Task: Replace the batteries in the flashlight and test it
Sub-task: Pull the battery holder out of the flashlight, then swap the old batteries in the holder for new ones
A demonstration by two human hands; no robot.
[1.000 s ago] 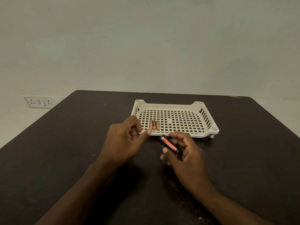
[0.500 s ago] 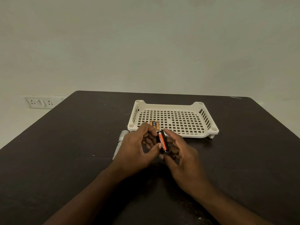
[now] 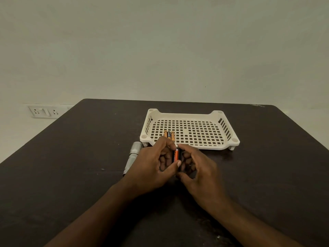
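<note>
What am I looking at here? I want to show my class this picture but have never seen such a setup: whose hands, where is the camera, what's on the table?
No machine: a person wears a camera on the head, looking down at their own hands. The left hand and right hand together hold an orange-and-black battery holder upright between the fingers. On the dark table stands a white slotted tray with three small batteries in it. A silver flashlight lies left of the hands, partly hidden.
</note>
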